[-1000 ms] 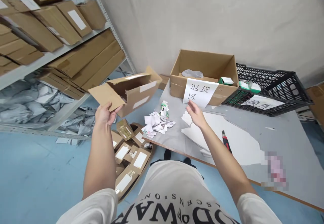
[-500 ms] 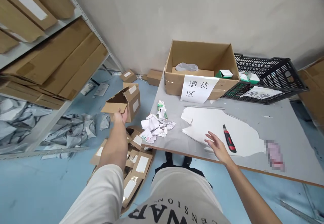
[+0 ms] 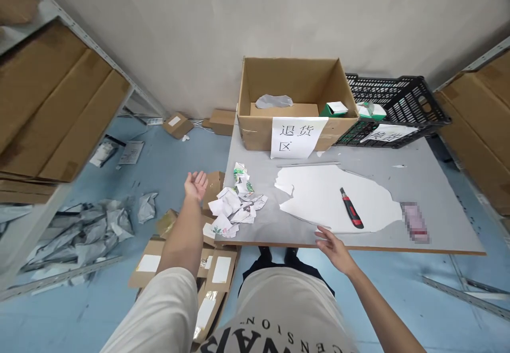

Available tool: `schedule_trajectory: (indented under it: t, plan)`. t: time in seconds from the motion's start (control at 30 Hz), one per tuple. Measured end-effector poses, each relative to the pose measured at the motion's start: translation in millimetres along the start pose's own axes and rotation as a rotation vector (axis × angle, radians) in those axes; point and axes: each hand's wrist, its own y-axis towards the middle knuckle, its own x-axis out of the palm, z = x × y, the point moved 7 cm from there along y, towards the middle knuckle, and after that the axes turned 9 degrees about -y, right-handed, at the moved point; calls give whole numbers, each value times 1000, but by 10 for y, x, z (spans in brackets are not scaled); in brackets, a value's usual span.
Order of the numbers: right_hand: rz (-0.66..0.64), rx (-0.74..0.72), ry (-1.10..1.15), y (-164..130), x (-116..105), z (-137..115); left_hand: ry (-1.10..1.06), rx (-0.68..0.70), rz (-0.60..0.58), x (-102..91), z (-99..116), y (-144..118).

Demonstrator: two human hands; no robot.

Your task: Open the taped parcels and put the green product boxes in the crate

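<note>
The left hand (image 3: pixel 196 184) hangs open and empty, palm up, over the flattened cardboard boxes (image 3: pixel 217 260) on the floor left of the table (image 3: pixel 438 183). The right hand (image 3: pixel 333 244), fingers spread and holding nothing, rests at the table's near edge, near the red utility knife (image 3: pixel 351 215) lying on the torn white sheet (image 3: pixel 319 199).

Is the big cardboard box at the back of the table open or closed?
Open. The box has no flaps over its top, so the inside walls show, with grey wrapping and a small green-and-white carton in it.
</note>
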Motion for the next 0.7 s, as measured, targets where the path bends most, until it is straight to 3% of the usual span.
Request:
schedule_trajectory:
  t: [0.1,0.2,0.43,0.57,0.7]
  plan:
    - [-66,-9,17,90,82,-32,21,32,103,-297,65,-173]
    - [-133,-35,44,194,152,-58,41,38,189,-714,71,-410]
    - [-153,-120,-15,400,191,-57,178,-22,389,-1660,-244,-1166]
    - [-180,-239,-126,542,228,-99,220,-33,441,-1932,-469,-1668]
    - [-238,-374,-271,755,404,-288,216,-10,484,-2015,-610,-2109]
